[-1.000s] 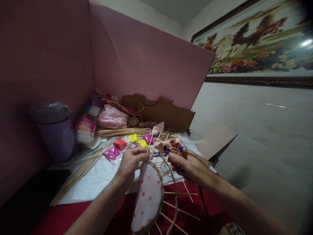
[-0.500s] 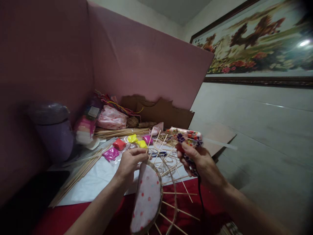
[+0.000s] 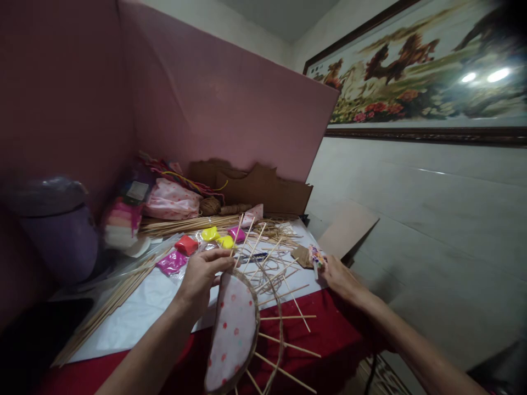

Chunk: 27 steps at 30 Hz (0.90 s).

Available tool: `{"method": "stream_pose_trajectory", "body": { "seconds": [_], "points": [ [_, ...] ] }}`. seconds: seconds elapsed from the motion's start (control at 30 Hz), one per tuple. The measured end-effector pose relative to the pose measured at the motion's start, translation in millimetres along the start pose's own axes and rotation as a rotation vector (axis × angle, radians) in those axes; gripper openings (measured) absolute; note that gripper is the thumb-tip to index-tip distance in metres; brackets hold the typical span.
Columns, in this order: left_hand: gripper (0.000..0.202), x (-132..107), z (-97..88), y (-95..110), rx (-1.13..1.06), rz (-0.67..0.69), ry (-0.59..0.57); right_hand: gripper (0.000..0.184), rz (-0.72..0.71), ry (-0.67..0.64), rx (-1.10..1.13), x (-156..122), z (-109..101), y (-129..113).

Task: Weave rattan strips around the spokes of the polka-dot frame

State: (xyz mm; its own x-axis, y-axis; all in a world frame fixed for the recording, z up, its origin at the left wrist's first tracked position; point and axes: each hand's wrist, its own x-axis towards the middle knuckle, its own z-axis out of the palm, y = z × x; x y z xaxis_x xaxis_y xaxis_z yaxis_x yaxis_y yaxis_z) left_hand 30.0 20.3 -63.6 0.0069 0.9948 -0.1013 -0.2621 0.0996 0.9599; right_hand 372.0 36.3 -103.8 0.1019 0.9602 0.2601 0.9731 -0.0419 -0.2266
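Pink panel [image 3: 230, 93]: standing behind the work surface.
Framed horse picture [image 3: 395, 77]: hanging on the wall at right.
Red cloth [image 3: 329, 329]: covering the near surface, with a white sheet [image 3: 140, 312] lying over its far part.
Half-round frame [image 3: 234, 323], dotted fabric face: tilting upright above the red cloth's near side, thin sticks [image 3: 302, 350] radiating from its curved edge and crossing an outer arc.
Left hand [image 3: 201, 274]: pinching the frame at its top end, by the sticks.
Right hand [image 3: 340, 277]: gripping a flower-patterned glue gun [image 3: 316, 257] at the sheet's right edge, just beside a small cardboard piece [image 3: 301, 255].
Magenta packet [image 3: 172, 263], red packet [image 3: 186, 245]: lying beyond the left hand.
Dark blue pen [image 3: 255, 257]: resting behind the sticks, partly hidden.
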Motion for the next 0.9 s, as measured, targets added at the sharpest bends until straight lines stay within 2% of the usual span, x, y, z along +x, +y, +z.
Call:
{"method": "stream_pose_trajectory", "body": {
  "seconds": [0.1,0.17,0.2,0.23,0.27,0.3,0.4,0.5,0.63,0.8,0.83,0.9],
  "points": [
    [0.025,0,0.2,-1,0.001,-0.001,0.009,0.029,-0.071,-0.031,-0.032,1,-5,-6],
    [0.024,-1,0.5,-1,0.004,-0.001,0.01,0.027,-0.111,0.027,-0.06,-1,-19,-24],
    [0.024,-1,0.6,-1,0.005,0.002,0.008,0.024,-0.122,0.079,-0.059,-3,-28,-37],
    [0.023,-1,0.7,-1,0.006,0.005,0.005,0.021,-0.158,0.197,-0.014,-5,-37,-54],
    [0.023,-2,0.8,-1,0.007,0.007,0.004,0.017,-0.237,0.287,0.062,-7,-45,-72],
    [0.023,-2,0.8,-1,0.007,0.008,0.001,0.015,-0.345,0.32,0.153,-10,-52,-92],
    [0.023,-2,0.5,0,0.003,0.006,-0.012,0.008,-0.65,0.259,0.289,-16,-63,-145],
    [0.023,-2,0.6,0,-0.005,0.006,-0.023,0.006,-0.751,0.243,0.271,-14,-61,-177],
    [0.023,-2,2.0,-1,-0.006,0.007,-0.029,0.006,-0.82,0.197,0.188,0,-59,-190],
    [0.024,-3,3.1,0,-0.022,0.004,-0.02,0.007,-0.968,0.125,0.138,20,-73,-198],
    [0.024,-3,3.0,0,-0.026,0.001,-0.014,0.007,-0.966,0.131,0.159,21,-76,-199],
    [0.024,-3,2.2,1,-0.036,-0.006,-0.004,0.009,-0.868,0.186,0.249,15,-81,-199]
  ]
}}
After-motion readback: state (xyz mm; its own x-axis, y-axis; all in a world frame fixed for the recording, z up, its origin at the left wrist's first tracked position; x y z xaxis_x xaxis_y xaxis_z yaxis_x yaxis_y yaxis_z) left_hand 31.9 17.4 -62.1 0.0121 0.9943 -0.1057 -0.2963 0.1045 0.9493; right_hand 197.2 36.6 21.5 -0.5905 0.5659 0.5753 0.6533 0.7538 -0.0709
